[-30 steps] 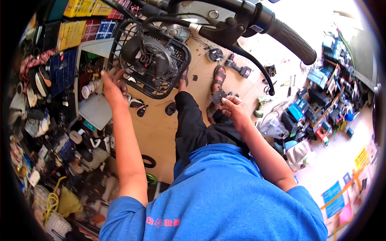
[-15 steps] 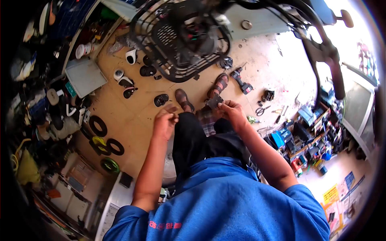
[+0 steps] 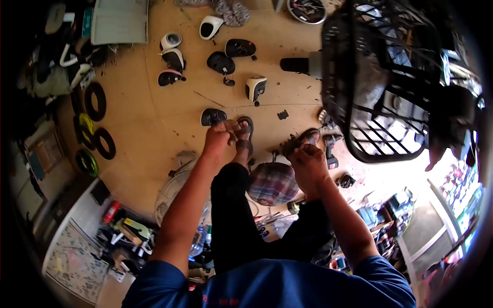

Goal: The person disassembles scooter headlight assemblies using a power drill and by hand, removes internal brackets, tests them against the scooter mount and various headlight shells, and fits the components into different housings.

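Note:
My right hand (image 3: 312, 167) pinches a dark, flat metal piece (image 3: 290, 145), thin like a plate, over my right sandalled foot. My left hand (image 3: 220, 134) hovers over my left foot (image 3: 245, 145) with its fingers curled; whatever may be in them is too small to make out. Between my legs, beneath my hands, is a round plaid cushion (image 3: 272, 182). A black wire basket (image 3: 385, 156), mounted on a bike, looms at the upper right. A cordless drill (image 3: 331, 154) lies beside my right foot.
Scooter covers (image 3: 222, 62) lie scattered on the tan floor (image 3: 133, 118). Tires (image 3: 95, 102) are at left, a metal bowl (image 3: 307, 19) at the top. A red extinguisher (image 3: 112, 210) and cluttered tools (image 3: 377, 215) stand along the lower sides.
My left hand has come inward from the basket toward my right hand. The view has swung, so the basket now sits at the right. My right hand still grips the plate.

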